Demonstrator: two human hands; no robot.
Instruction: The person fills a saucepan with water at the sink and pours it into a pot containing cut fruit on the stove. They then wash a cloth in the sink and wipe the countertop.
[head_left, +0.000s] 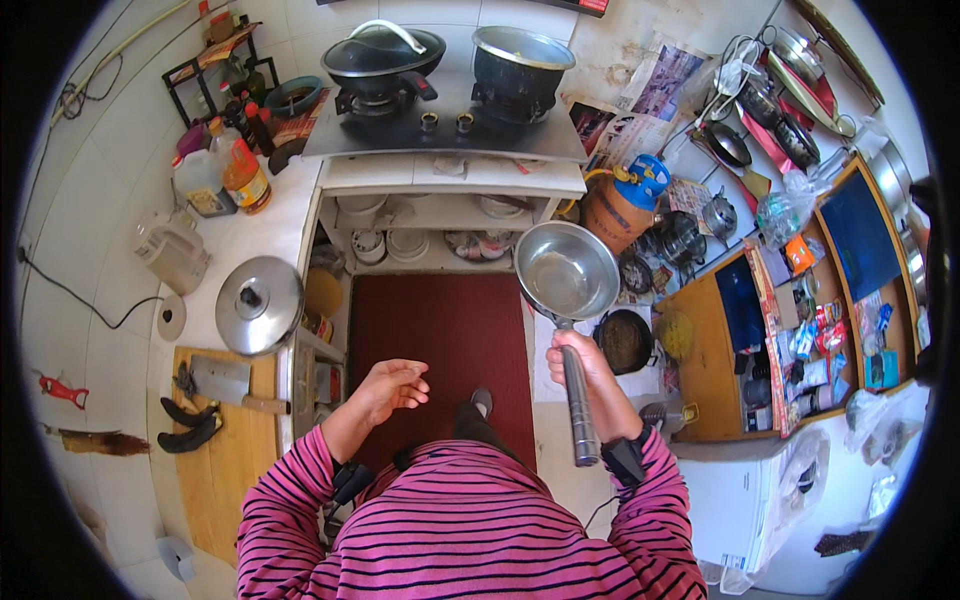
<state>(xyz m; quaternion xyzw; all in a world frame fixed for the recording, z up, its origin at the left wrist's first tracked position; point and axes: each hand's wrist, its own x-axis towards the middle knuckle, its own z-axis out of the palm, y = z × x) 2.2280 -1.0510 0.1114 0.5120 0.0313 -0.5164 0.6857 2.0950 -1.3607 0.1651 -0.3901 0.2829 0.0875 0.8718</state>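
My right hand (583, 361) is closed round the handle of a metal saucepan (568, 274), whose open top faces the camera; its bowl looks bare apart from a stain or a little liquid, I cannot tell which. My left hand (391, 388) hangs with curled, parted fingers over the dark red floor mat (442, 322) and holds nothing. Left of it, a cleaver (223, 379) and dark bananas (187, 427) lie on a wooden cutting board (210, 480). A round steel lid (259, 306) with a black knob rests on the white counter (277, 202).
Ahead, a gas stove (442, 135) bears a lidded wok (382, 60) and a deep pot (523, 71). A gas cylinder (622, 206) stands to its right. Oil bottles (246, 176) are at the left. A black pan (624, 341) and a wooden cabinet (701, 300) are at the right.
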